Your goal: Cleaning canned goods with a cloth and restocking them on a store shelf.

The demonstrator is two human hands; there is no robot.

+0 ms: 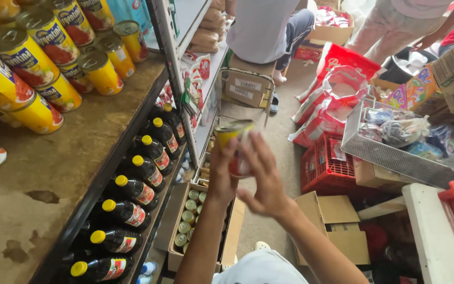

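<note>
A yellow can with a red label patch is held up in the middle of the view, blurred by motion. My left hand grips it from the left and below. My right hand is on its right side with fingers spread; the fingertips lie against the can and the thumb hangs free under it. Below the hands, an open cardboard box on the floor holds several small cans seen from above.
The wooden shelf on the left carries several yellow cans; under it stand dark bottles with yellow caps. Red crates, a wire basket, cardboard boxes and a white table crowd the right. Other people stand at the back.
</note>
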